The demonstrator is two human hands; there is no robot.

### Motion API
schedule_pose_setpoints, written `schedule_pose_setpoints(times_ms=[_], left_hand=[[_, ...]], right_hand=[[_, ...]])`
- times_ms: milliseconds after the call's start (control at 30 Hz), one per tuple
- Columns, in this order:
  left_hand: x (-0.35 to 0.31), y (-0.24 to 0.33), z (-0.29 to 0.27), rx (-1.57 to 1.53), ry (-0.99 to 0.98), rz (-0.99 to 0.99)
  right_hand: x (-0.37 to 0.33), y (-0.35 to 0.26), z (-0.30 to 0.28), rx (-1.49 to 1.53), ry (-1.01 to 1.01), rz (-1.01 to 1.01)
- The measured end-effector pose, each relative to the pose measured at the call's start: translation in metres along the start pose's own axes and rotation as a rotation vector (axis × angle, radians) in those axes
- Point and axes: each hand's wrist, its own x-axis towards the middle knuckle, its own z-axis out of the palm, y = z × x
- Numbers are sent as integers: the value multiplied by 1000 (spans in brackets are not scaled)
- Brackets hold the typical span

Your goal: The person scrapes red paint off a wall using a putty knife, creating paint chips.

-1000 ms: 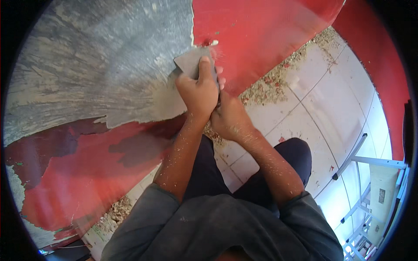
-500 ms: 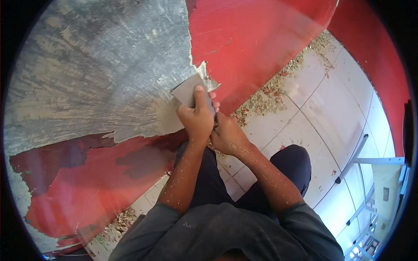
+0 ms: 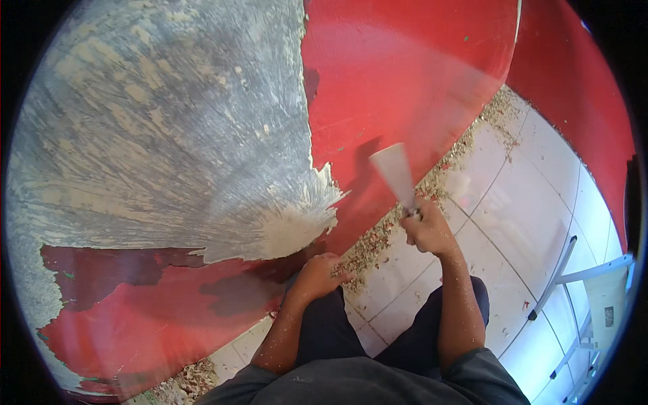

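A wide-bladed scraper (image 3: 394,171) is in my right hand (image 3: 430,229), which is wrapped round its handle. Its pale flat blade points up and away, in front of the red wall (image 3: 398,74), with a dark shadow to its left. My left hand (image 3: 320,275) is held low above my left thigh, by the bottom edge of the wall. Its fingers curl loosely, with a gap to the thumb and nothing visible in them. To the left, the wall has a large scraped grey patch (image 3: 182,135) with streaks and a ragged edge of peeling coating.
Scraped flakes (image 3: 378,250) lie along the wall's foot on the white floor tiles (image 3: 486,202). A pale blue metal frame (image 3: 587,273) with dark feet stands at the right. My knees are bent below my hands. Another red surface (image 3: 580,101) rises at the far right.
My hands have come apart. The right hand has carried the scraper off the grey patch to the right; the left has let go of the blade and dropped lower. The view has shifted.
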Motion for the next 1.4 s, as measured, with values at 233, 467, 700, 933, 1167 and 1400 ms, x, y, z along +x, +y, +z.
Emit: schedule_pose_setpoints(times_ms=[233, 467, 700, 933, 1167, 1400], left_hand=[[19, 90, -44, -122, 377, 367], [18, 88, -23, -16, -12, 376], [-6, 49, 12, 85, -182, 224], [16, 48, 14, -339, 131, 97], [47, 68, -5, -763, 527, 176], [48, 69, -6, -852, 832, -31]], right_hand=[[34, 59, 17, 437, 241, 86], [16, 46, 42, -131, 467, -351], [8, 45, 28, -114, 439, -336], [9, 36, 26, 178, 176, -256], [-10, 33, 91, 448, -546, -148], [4, 42, 116, 237, -395, -132]])
